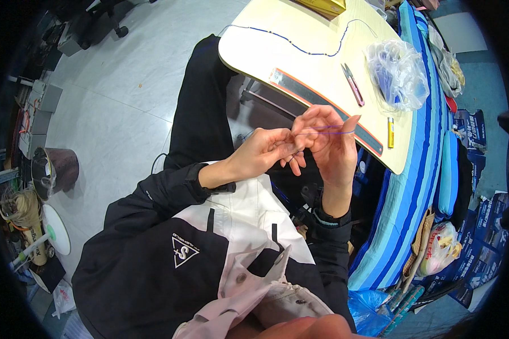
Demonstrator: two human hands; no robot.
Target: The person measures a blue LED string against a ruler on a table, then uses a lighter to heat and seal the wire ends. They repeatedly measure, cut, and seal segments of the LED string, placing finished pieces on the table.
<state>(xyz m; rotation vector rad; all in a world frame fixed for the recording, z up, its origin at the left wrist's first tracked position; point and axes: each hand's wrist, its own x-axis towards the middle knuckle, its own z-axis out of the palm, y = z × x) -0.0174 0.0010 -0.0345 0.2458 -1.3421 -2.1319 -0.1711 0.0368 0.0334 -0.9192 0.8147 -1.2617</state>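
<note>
Above my lap, just off the table's near edge, my two hands meet. My left hand [260, 151] is closed, its thumb and forefinger pinching a thin purple thread [322, 133]. From there the thread runs in a narrow loop to my right hand [332, 150], passing round its raised thumb. The other right fingers curl toward the left fingertips, and their tips are partly hidden. Behind the hands, a dark ruler with an orange edge [308, 97] lies along the table edge. Thread snips [353, 87] rest past it, and a string of blue beads [322, 54] curves across the tabletop.
On the pale table [249, 56] also lie a yellow lighter [391, 134], a clear plastic bag [398, 73] with blue contents and a yellow box [325, 7]. A blue striped bed cover [404, 186] borders the right side. A bin [56, 169] stands on the floor at left.
</note>
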